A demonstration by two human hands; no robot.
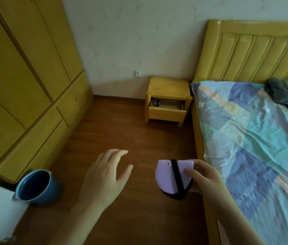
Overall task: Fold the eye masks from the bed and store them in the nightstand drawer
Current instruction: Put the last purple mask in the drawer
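My right hand (206, 177) pinches a folded lilac eye mask (166, 177) with a black strap, held over the floor beside the bed's edge. To its left my left hand (104, 177) hovers empty, fingers spread. Far ahead, the wooden nightstand (169, 87) stands against the wall with its top drawer (166, 106) pulled out; a dark item lies in the drawer's left end. On the bed (256, 138), near the headboard, sits a pile of dark and green eye masks (284, 94).
A tall yellow wardrobe (24, 85) lines the left side. A blue bucket (37, 187) stands on the wooden floor (131, 138) at lower left, next to something white. The wooden headboard (256, 52) rises at right.
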